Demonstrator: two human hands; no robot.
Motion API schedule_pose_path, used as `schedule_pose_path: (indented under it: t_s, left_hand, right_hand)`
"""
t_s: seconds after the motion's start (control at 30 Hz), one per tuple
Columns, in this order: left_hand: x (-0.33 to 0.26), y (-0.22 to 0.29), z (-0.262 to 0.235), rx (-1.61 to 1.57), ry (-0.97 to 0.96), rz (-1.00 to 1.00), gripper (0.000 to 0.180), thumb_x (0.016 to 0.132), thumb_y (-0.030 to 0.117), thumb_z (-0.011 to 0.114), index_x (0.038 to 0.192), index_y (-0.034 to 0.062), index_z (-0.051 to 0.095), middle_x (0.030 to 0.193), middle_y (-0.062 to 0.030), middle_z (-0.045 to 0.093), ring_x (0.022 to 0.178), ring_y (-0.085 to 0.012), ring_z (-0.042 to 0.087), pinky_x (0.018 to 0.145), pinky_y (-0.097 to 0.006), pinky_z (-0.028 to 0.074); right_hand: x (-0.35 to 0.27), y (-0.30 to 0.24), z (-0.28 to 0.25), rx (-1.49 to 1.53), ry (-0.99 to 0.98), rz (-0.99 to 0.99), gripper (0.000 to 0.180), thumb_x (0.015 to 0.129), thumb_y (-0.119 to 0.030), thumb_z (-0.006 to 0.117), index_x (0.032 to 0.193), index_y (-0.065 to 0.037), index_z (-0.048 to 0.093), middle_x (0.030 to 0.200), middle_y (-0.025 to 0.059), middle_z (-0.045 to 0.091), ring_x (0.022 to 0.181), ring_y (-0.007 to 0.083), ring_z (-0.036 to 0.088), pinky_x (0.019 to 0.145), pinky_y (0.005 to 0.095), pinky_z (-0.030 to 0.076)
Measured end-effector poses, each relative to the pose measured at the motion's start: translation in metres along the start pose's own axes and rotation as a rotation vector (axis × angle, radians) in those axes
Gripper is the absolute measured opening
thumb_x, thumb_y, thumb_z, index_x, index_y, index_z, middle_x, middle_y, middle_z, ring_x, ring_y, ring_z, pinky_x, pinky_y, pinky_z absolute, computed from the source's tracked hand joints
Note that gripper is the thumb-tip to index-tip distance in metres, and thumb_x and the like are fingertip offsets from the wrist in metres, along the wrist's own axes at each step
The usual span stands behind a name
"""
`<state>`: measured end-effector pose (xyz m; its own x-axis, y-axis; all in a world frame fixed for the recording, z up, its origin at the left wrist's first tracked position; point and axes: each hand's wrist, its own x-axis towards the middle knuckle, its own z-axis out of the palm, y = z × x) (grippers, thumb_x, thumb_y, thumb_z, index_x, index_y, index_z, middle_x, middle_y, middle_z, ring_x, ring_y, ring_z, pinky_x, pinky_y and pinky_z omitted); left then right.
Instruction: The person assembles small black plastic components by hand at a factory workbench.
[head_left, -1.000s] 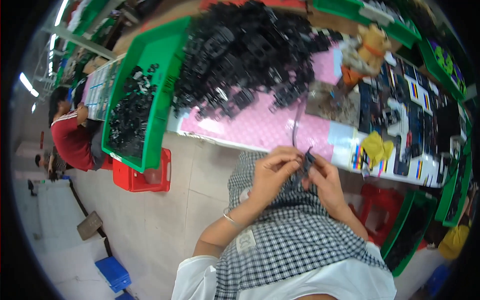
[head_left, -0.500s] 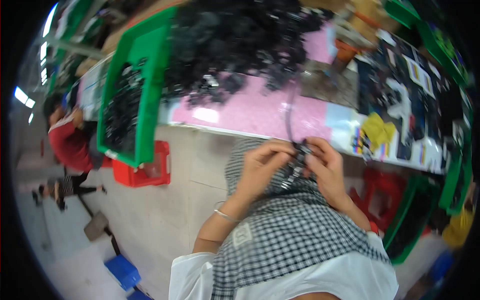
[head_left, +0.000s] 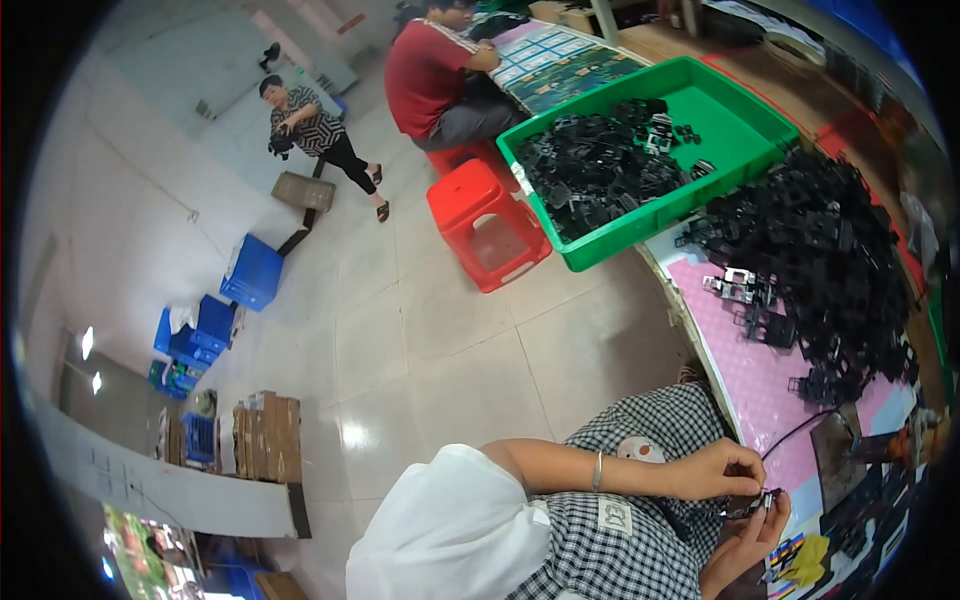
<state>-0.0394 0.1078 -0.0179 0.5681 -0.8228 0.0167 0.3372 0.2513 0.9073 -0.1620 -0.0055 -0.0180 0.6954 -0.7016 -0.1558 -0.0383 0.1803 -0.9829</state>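
Both hands meet on one small black plastic part (head_left: 752, 503) at the lower right of the frame, held over the person's checked lap. Left hand (head_left: 712, 468) comes in from above with its fingertips closed in a pinch on the part's upper edge; right hand (head_left: 745, 540) sits below with the fingers curled up around the part, cradling it. What exactly the fingertips do on the part is too small to tell. A metal bangle (head_left: 597, 470) rings the left wrist.

A thin black cable (head_left: 800, 430) curves from near the hands up toward the bench. Just right of the hands runs the workbench with a pink mat (head_left: 745, 375), and on it, at the right of the frame, a large heap of black plastic parts (head_left: 820, 250), a few lying loose at its near edge. Beyond it, upper centre, a green bin (head_left: 740, 115) holds more of the same parts.

To work the part well, the lower hand should likely hold it steady while the pinching hand does the fine movement, close to the body and clear of the cable.

A red stool (head_left: 487, 225) stands on the tiled floor by the bin; a person in a red shirt (head_left: 428, 70) sits at the bench in the upper centre, and another person stands in the upper left.
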Motion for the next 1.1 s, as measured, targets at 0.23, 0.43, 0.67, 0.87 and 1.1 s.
schedule_pose_path:
  t_s: [0.23,0.43,0.67,0.87,1.1]
  left_hand:
    - [-0.003,0.013,0.002,0.003,0.071,0.124,0.014,0.085,0.007,0.060,0.096,-0.0025,0.059,0.091,-0.0051,0.059,0.085,-0.0106,0.056,0.076,-0.025,0.046]
    - [-0.004,0.009,-0.005,0.054,0.115,0.108,0.012,0.085,0.007,0.060,0.093,-0.0013,0.058,0.094,-0.0043,0.056,0.088,-0.0119,0.053,0.078,-0.026,0.045]
    - [-0.005,0.012,-0.004,0.176,0.125,0.154,0.010,0.084,0.008,0.060,0.088,-0.0010,0.058,0.090,-0.0047,0.054,0.084,-0.0127,0.052,0.073,-0.026,0.045]
    - [-0.008,0.021,-0.005,0.348,0.101,0.186,0.011,0.081,0.009,0.061,0.086,-0.0002,0.058,0.086,-0.0053,0.054,0.077,-0.0136,0.053,0.064,-0.026,0.044]
    - [-0.005,0.022,-0.006,0.363,0.046,0.116,0.011,0.080,0.006,0.061,0.088,-0.0004,0.059,0.084,-0.0050,0.055,0.078,-0.0132,0.055,0.064,-0.027,0.046]
  right_hand:
    - [0.001,-0.027,0.016,-0.109,-0.118,0.048,0.040,0.089,-0.006,0.051,0.127,0.005,0.041,0.122,0.0192,0.049,0.105,0.0259,0.050,0.085,0.0320,0.043]
    - [0.012,-0.014,0.013,-0.027,-0.198,0.030,0.040,0.090,-0.006,0.051,0.126,0.006,0.040,0.119,0.0185,0.051,0.103,0.0263,0.052,0.089,0.0334,0.044]
    - [0.010,-0.009,0.009,-0.048,-0.170,-0.082,0.040,0.088,-0.005,0.054,0.124,0.005,0.041,0.111,0.0170,0.055,0.095,0.0247,0.055,0.080,0.0329,0.048]
    - [0.012,-0.003,0.000,-0.055,-0.187,-0.068,0.037,0.088,-0.005,0.056,0.122,0.005,0.043,0.106,0.0162,0.056,0.088,0.0235,0.056,0.074,0.0316,0.049]
    - [0.015,-0.001,0.005,0.053,-0.148,-0.091,0.025,0.085,-0.004,0.059,0.108,0.002,0.052,0.093,0.0127,0.059,0.075,0.0196,0.055,0.063,0.0295,0.047]
